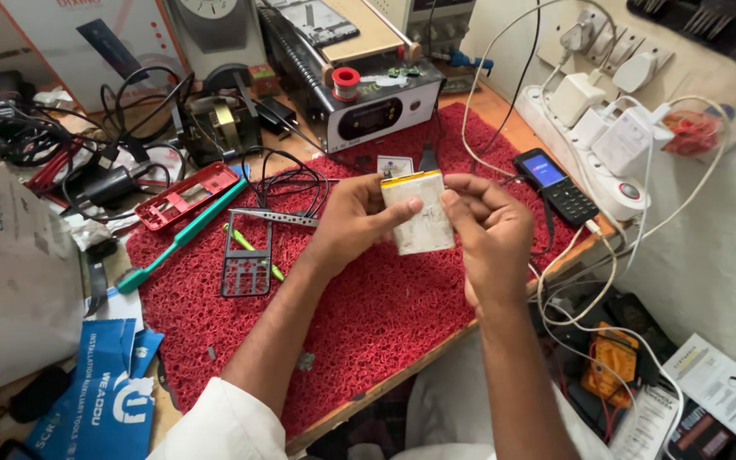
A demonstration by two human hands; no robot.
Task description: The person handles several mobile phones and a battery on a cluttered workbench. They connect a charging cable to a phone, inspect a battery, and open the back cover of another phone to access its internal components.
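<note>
Left hand (353,217) and right hand (489,226) pinch a flat white battery (422,215) by fingertips above a red mat (368,324); bending could puncture it

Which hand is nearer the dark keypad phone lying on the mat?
Right. The right hand sits just beside the keypad phone; the left hand is farther, across the pale battery both hold.

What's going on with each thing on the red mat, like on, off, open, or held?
Flat white battery pack: held up by both hands.
Left hand: gripping the pack's left edge.
Right hand: gripping its right edge.
Small black keypad phone: screen lit, lying flat.
Black keypad frame: empty, lying flat.
Red phone shell: empty, open side up.
Green toothbrush: lying flat.
</note>
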